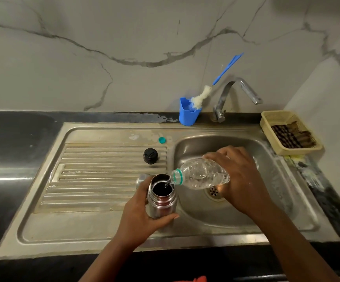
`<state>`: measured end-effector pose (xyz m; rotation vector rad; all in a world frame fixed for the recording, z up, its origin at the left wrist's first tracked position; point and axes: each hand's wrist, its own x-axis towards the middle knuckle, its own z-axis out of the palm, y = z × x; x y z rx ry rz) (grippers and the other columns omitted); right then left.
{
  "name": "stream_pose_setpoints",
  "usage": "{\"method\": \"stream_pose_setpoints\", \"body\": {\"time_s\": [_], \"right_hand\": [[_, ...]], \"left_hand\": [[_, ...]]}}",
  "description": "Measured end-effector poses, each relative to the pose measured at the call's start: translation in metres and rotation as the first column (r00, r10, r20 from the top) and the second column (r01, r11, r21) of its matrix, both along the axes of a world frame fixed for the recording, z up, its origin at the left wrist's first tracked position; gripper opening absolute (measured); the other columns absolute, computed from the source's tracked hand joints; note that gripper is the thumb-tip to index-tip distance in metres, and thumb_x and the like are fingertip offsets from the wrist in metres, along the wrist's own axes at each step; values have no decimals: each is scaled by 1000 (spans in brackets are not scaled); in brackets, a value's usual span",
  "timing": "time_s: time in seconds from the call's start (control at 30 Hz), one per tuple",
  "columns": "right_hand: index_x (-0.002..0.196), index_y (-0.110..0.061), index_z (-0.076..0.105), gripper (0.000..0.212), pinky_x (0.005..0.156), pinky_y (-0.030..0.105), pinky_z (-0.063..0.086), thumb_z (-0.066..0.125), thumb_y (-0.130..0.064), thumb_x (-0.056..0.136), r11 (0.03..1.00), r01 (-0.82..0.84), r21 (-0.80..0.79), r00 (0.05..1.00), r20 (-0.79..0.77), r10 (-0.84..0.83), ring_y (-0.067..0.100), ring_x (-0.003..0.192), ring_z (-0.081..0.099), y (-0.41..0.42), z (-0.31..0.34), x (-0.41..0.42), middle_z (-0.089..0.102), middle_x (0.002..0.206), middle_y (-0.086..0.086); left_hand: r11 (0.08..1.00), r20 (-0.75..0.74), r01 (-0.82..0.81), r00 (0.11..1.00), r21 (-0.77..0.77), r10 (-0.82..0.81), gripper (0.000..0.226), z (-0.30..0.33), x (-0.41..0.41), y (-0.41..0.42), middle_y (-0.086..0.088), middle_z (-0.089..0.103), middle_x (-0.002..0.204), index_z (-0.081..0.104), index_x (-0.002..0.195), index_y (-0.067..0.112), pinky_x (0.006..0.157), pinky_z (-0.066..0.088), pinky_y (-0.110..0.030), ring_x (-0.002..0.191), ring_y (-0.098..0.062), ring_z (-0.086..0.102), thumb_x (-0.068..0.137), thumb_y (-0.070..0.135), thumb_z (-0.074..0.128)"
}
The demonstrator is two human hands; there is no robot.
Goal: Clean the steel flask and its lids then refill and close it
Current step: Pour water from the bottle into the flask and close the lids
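My left hand (pixel 142 216) grips the open steel flask (pixel 162 197), held upright at the edge between drainboard and basin. My right hand (pixel 240 180) holds a clear plastic water bottle (pixel 200 174) tipped on its side, its mouth at the flask's rim, and a thin stream of water runs into the flask. A steel outer lid (pixel 141 180) stands on the drainboard just behind the flask. The black inner lid (pixel 150 156) sits further back on the drainboard ribs. A small teal bottle cap (pixel 162 140) lies near the drainboard's back edge.
The steel sink basin (pixel 277 180) with its drain (pixel 214 192) lies under my right hand. A tap (pixel 236 94) stands behind it. A blue cup (pixel 188 112) holds a bottle brush (pixel 216 82). A beige basket (pixel 291 132) sits at the right. Black counter (pixel 12 149) extends left.
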<state>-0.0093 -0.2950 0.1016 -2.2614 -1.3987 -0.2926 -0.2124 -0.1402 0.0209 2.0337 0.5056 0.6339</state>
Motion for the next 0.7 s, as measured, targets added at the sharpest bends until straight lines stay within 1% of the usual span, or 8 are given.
{"method": "stream_pose_setpoints", "body": {"time_s": [0.03, 0.1, 0.17, 0.27, 0.43, 0.7], "right_hand": [[114, -29, 63, 65, 84, 29, 33, 68, -13, 52, 1000, 1, -9, 1000, 20, -1, 20, 98, 48, 0, 3, 0, 56, 103, -5], [116, -29, 62, 72, 84, 27, 29, 77, -8, 49, 1000, 16, -25, 999, 40, -15, 20, 99, 48, 1, 7, 2, 56, 105, -5], [116, -29, 64, 75, 85, 25, 27, 82, -7, 47, 999, 34, -31, 998, 57, -32, 19, 99, 48, 2, 10, 5, 56, 105, -6], [116, -27, 64, 73, 88, 27, 29, 84, -7, 49, 999, 27, -31, 996, 86, -24, 20, 101, 48, 3, 14, 8, 56, 107, -5], [117, -26, 66, 70, 87, 26, 28, 85, -8, 52, 999, 26, -26, 994, 102, -23, 20, 101, 48, 1, 20, 11, 56, 107, -3], [116, -24, 66, 69, 88, 28, 28, 88, -8, 52, 999, 37, -21, 987, 155, -33, 24, 101, 49, 0, 29, 13, 58, 108, 0]], "left_hand": [[1000, -1, 0, 1000, -3, 0, 96, -1, 0, 0, 32, 56, 125, 31, 133, 59, 91, 50, -16, 111, 6, 60, 55, 60, 86], [1000, -7, -1, 1000, -6, 1, 97, -3, 0, 0, 32, 56, 126, 30, 133, 60, 91, 50, -16, 111, 6, 60, 54, 60, 86], [1000, -15, -4, 1000, -12, 4, 98, -5, 0, 0, 32, 56, 126, 29, 133, 60, 91, 51, -18, 110, 6, 60, 54, 61, 86], [1000, -14, -8, 1000, -25, 7, 99, -6, 0, 0, 31, 56, 127, 29, 134, 60, 91, 51, -19, 110, 6, 60, 53, 61, 86], [1000, -8, 0, 1000, -29, 0, 97, -4, 1, 0, 34, 55, 125, 27, 131, 64, 90, 49, -13, 109, 9, 60, 54, 59, 86], [1000, -15, 7, 1000, -27, -7, 98, -4, 1, 0, 36, 55, 125, 27, 131, 65, 91, 51, -20, 109, 9, 59, 54, 61, 86]]}}
